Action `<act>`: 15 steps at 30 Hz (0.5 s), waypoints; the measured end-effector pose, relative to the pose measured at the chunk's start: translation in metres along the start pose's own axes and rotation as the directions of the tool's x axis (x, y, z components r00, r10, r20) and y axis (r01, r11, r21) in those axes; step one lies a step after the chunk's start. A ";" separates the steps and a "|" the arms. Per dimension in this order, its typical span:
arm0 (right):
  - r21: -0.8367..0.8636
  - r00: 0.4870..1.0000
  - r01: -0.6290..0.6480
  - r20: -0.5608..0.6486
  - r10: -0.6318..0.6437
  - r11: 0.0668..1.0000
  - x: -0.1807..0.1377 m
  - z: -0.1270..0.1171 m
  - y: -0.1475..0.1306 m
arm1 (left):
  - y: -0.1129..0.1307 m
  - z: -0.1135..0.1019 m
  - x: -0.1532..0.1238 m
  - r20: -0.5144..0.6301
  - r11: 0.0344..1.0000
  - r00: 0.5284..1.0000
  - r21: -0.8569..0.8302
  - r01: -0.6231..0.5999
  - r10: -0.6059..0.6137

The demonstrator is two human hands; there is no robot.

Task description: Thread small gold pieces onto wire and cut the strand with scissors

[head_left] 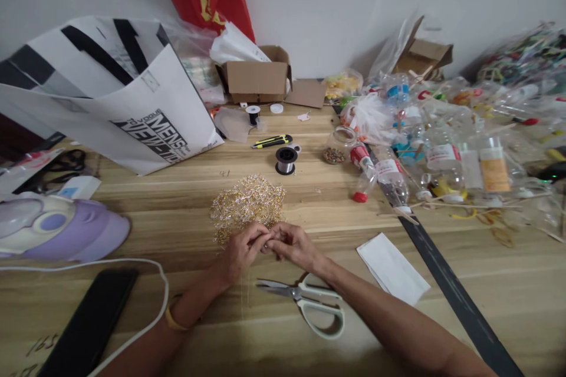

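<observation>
My left hand (240,252) and my right hand (292,244) meet fingertip to fingertip just in front of a heap of small gold and silver beaded pieces (246,203) on the wooden table (186,212). Both hands pinch something tiny between them, too small to make out. White-handled scissors (309,301) lie open on the table below my right wrist. A spool of thin wire (286,160) stands beyond the heap.
A large white shopping bag (110,91) lies at left, a purple device (57,227) and black phone (91,321) nearer. A yellow utility knife (271,141), cardboard box (257,79), bead jar (338,147) and piled plastic bottles (442,147) fill the right. White paper (391,268) lies beside a black strip (455,294).
</observation>
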State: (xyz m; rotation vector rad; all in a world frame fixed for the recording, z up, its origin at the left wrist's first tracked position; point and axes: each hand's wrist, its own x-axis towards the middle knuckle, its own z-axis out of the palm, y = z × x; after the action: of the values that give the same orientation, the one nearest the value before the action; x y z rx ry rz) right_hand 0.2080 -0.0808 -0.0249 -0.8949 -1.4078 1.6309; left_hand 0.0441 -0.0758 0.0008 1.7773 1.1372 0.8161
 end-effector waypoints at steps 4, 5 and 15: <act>-0.071 1.000 -0.003 0.027 0.005 0.998 -0.001 -0.002 -0.002 | 0.000 0.000 -0.001 0.036 0.997 0.998 -0.066 0.044 -0.042; -0.072 0.999 -0.007 0.038 0.010 0.997 -0.001 -0.003 -0.003 | 0.000 -0.001 0.000 0.041 0.994 0.998 -0.092 0.055 -0.051; 0.058 0.998 0.030 -0.052 -0.026 0.998 0.000 -0.004 -0.010 | -0.004 -0.003 0.004 0.106 0.985 0.992 -0.152 0.082 -0.066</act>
State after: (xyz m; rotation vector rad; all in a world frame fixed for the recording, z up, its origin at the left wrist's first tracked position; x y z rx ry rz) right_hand 0.2131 -0.0785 -0.0159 -0.8733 -1.3247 1.6090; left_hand 0.0417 -0.0700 -0.0009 1.6190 1.0382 0.7420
